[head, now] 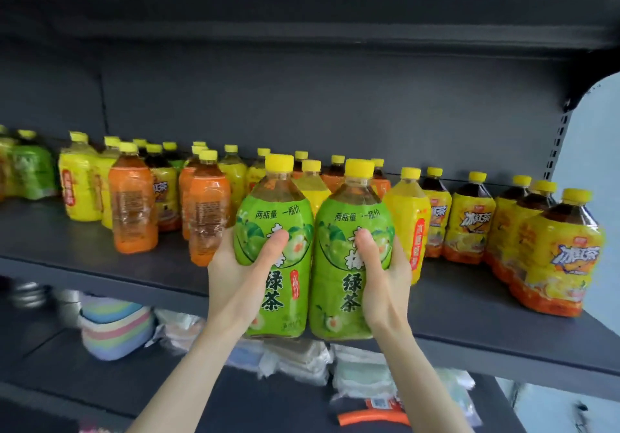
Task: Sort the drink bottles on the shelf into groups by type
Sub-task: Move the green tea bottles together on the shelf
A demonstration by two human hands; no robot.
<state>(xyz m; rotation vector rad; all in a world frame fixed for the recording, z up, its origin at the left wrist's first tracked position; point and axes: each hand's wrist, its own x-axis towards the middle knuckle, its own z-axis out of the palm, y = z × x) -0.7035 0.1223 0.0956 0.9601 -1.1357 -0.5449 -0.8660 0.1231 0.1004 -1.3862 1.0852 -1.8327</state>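
Note:
Two green-label tea bottles with yellow caps are held side by side in front of the shelf edge. My left hand [240, 275] grips the left green bottle [278, 301], thumb across its label. My right hand [385, 278] grips the right green bottle [339, 298] the same way. Behind them on the dark shelf [67, 241] stand mixed bottles: orange-label bottles [134, 211], yellow-label bottles [80, 184] and iced-tea bottles [563, 258] at the right. Another green-label bottle [32, 171] stands at the far left.
A dark shelf board [302, 13] hangs overhead. The lower shelf holds a striped pastel bundle [114, 328], clear-wrapped packets [302, 359] and an orange item [369, 417]. A perforated upright [557, 144] bounds the shelf at the right.

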